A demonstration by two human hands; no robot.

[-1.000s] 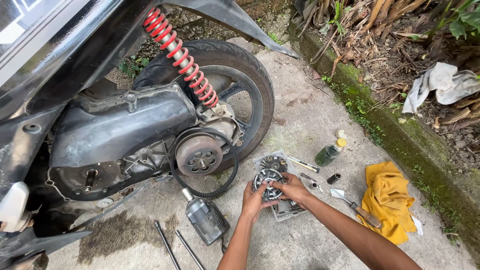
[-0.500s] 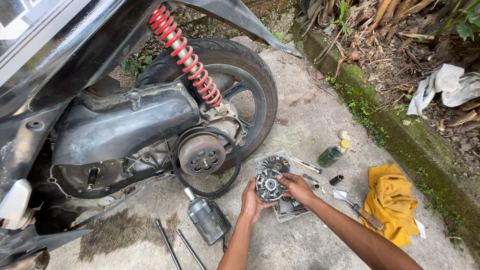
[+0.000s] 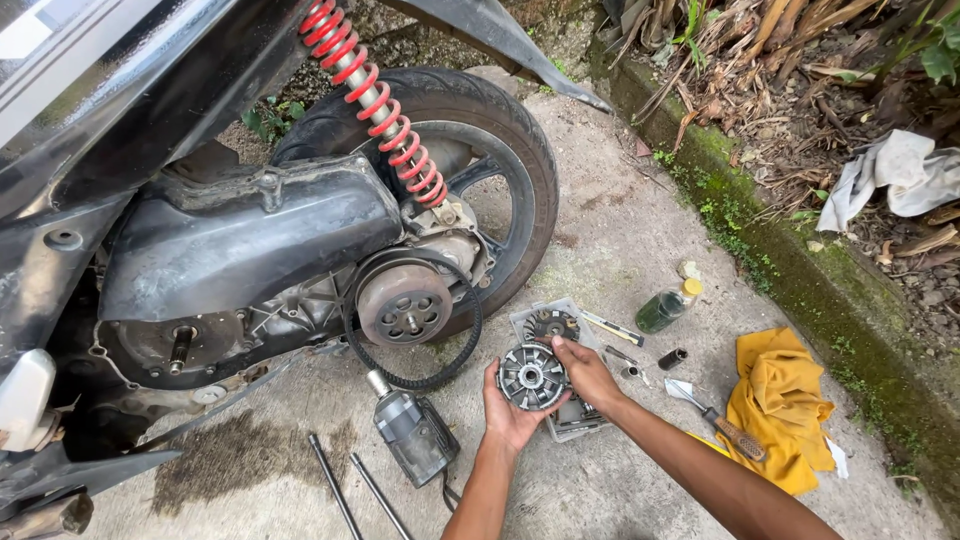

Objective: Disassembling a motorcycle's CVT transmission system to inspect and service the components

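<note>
My left hand [image 3: 507, 415] cups a round metal pulley with fins [image 3: 531, 377] from below. My right hand [image 3: 588, 373] grips the pulley's right edge. Both hold it just above a grey tray [image 3: 563, 421] on the concrete, where another round finned part [image 3: 550, 324] lies. To the left, a scooter's open drive case shows a clutch drum [image 3: 405, 303] with a black belt [image 3: 432, 376] hanging loose around it. The rear wheel [image 3: 497, 140] and a red spring shock [image 3: 372, 98] stand behind.
A grey power tool [image 3: 414, 432] and two metal rods [image 3: 352, 489] lie on the concrete at my left. At the right are a small green bottle [image 3: 662, 309], a socket [image 3: 672, 358], a screwdriver [image 3: 715, 418], a yellow cloth [image 3: 781, 403] and a mossy kerb [image 3: 800, 270].
Both hands have lifted the finned pulley slightly off the tray and turned it; the view has shifted a little toward the scooter.
</note>
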